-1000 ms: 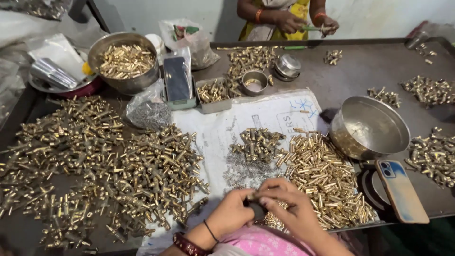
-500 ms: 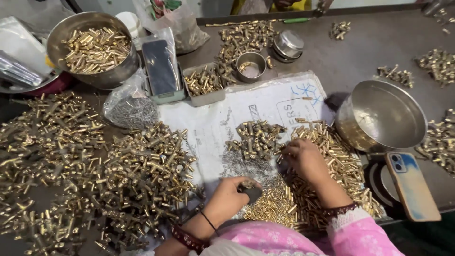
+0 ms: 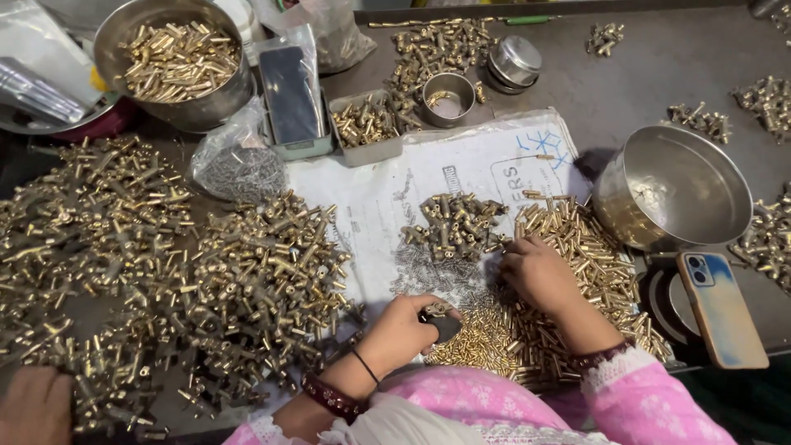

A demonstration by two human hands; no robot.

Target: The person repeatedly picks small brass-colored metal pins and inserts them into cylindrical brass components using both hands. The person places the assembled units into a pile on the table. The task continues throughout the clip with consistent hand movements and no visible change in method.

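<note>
Held piece: a small dark block (image 3: 445,326) with a brass fitting (image 3: 437,309) on top, low in the view's centre, at 5 o'clock from the white sheet's middle.
Left hand: the left hand (image 3: 401,331) is curled around the dark block, fingers closed on it, just at 9 o'clock of the block.
Right hand: the right hand (image 3: 537,272) lies palm down on the brass tube pile (image 3: 577,272), at 2 o'clock from the block; fingertips bent into the pieces, whether they pinch one cannot be told.
Small heap: brass fittings (image 3: 456,224) at 12 o'clock of the block, just beside the right hand.
Sheet: white printed paper (image 3: 371,198) under both hands.
Large heap: brass parts (image 3: 165,280) at 9 o'clock.
Bowl: an empty steel bowl (image 3: 671,185) at 2 o'clock.
Phone: an orange-cased phone (image 3: 721,309) at 3 o'clock.
Other hand: another person's hand (image 3: 33,408) at 8 o'clock.
</note>
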